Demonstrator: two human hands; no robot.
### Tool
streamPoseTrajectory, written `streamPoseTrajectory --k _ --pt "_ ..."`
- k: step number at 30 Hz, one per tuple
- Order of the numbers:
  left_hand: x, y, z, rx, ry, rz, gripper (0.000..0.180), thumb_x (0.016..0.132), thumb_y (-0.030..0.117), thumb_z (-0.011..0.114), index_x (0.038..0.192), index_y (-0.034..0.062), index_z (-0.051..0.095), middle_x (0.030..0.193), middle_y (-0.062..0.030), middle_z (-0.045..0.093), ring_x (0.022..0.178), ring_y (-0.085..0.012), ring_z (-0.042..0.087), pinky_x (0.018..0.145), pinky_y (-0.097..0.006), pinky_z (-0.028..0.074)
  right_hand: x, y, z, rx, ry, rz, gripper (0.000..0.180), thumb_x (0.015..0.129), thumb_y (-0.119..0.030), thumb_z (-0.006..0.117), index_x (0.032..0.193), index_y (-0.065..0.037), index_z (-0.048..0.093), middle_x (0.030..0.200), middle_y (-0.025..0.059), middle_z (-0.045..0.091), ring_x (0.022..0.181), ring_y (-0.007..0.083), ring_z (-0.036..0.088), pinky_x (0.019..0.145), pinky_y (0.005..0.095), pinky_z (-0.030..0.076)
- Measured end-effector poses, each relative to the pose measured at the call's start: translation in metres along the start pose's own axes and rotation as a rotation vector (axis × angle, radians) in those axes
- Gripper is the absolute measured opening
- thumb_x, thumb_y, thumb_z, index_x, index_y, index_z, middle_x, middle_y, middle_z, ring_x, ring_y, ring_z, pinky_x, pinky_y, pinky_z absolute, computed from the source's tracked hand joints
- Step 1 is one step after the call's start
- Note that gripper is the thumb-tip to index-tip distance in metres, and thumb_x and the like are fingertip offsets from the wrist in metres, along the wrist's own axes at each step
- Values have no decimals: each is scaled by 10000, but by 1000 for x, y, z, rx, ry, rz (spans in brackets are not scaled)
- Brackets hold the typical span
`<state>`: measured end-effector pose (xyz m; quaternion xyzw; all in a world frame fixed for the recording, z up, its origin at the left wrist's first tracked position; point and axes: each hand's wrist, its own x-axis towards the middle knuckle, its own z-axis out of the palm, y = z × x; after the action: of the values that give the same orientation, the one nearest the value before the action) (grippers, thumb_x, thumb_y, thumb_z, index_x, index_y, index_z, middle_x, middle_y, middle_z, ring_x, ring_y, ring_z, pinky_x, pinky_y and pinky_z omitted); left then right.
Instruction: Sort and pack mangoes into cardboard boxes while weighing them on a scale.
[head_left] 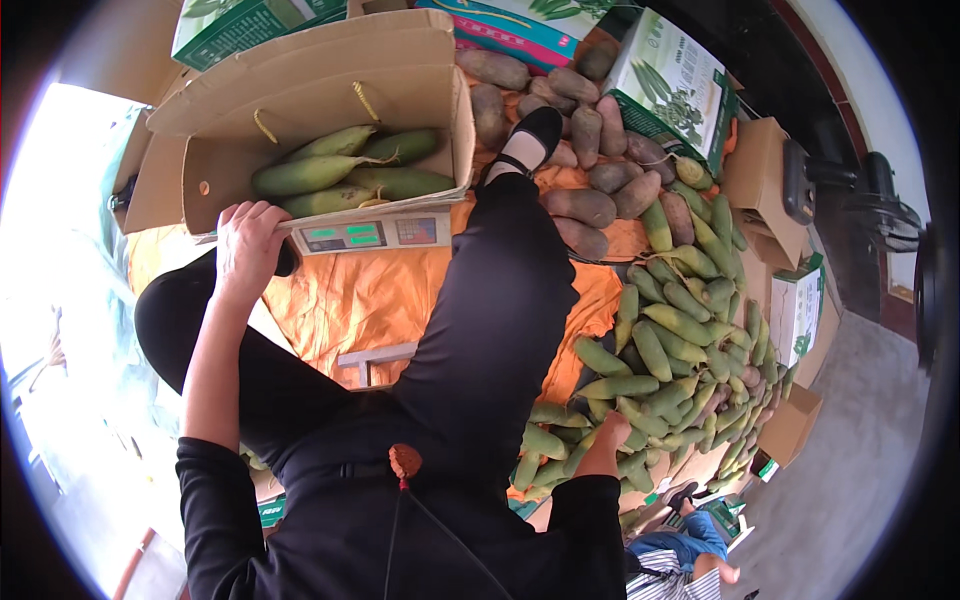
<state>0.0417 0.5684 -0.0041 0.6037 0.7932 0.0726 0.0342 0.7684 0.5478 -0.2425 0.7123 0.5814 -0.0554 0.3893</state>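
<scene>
My left hand (250, 235) curls closed over the box (310, 95), near rim, likely steadying it; right hand (611, 432)'s at the radishes (680, 350), grip unclear.

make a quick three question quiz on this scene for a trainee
1. Multiple choice: which hand is at the near rim of the open carton?
a) right
b) left
c) neither
2. True or false: the carton holds only brownish roots.
3. Fill in the blank: the scale at the near side of the carton has display digits lit in ____.

Key:
1. b: the left hand is there, while the right hand is at the heap of green radishes.
2. False: long green radishes lie in it.
3. Green.
</scene>
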Motion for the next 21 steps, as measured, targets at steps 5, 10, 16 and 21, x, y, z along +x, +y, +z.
streamPoseTrajectory --k 5,10,16,21 --pt "-5 -6 -2 42 -22 -20 73 742 106 649 809 80 640 798 -55 615 855 -257 583 846 -392 413 -25 -29 -15 997 144 434 153 817 -174 596 830 -27 635 782 125 669 707 251 624 669 371 493" --pt "-2 -4 4 40 -14 -17 85 737 123 673 809 89 643 799 -44 617 861 -250 586 848 -393 415 -41 -20 1 1679 299 325 37 838 -26 555 832 8 569 709 80 591 653 179 564 633 305 480" --pt "-3 -7 3 34 9 -5 83 736 108 672 813 96 644 788 -33 611 857 -241 587 847 -394 417 -45 -1 -29 1617 471 319 41 865 8 543 866 10 502 703 95 564 599 180 561 572 308 497" --pt "-6 -11 5 44 8 -16 65 735 101 656 797 84 643 788 -40 612 865 -251 587 860 -393 424 -57 -1 -94 1672 502 157 69 850 14 536 796 -6 497 674 67 541 599 154 516 582 303 473"
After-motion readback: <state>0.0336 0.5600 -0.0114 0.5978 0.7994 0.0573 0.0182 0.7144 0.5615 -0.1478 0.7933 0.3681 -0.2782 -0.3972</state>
